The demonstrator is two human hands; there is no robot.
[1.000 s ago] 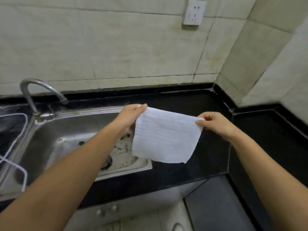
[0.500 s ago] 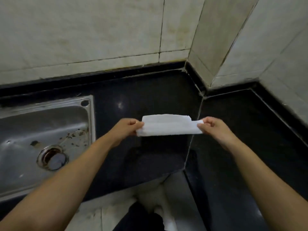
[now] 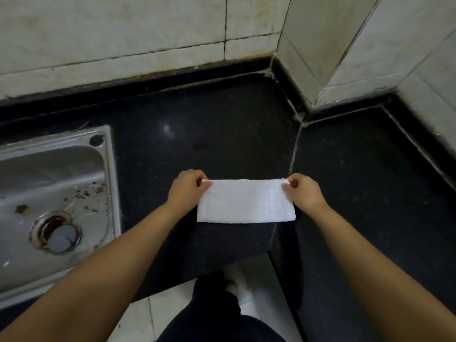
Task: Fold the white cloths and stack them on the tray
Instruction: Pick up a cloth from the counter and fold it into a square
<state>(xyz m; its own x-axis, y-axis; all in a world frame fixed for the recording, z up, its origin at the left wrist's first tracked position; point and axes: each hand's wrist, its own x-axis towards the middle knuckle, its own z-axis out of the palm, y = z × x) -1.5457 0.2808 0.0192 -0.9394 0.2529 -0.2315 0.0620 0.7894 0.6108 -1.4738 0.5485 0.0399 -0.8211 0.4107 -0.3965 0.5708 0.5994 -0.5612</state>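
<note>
White cloth (image 3: 246, 201), folded into a flat rectangle, lies on the black counter (image 3: 197, 134) right of the sink (image 3: 53, 193), near the counter's front edge. Left hand (image 3: 185, 190) pinches the cloth's far left corner, right hand (image 3: 304, 192) pinches the far right corner; fingers closed on the fabric. Sink is steel, dirty, with a round drain (image 3: 58, 232). Tiled wall (image 3: 123, 33) runs behind the sink and counter. No tray in view.
</note>
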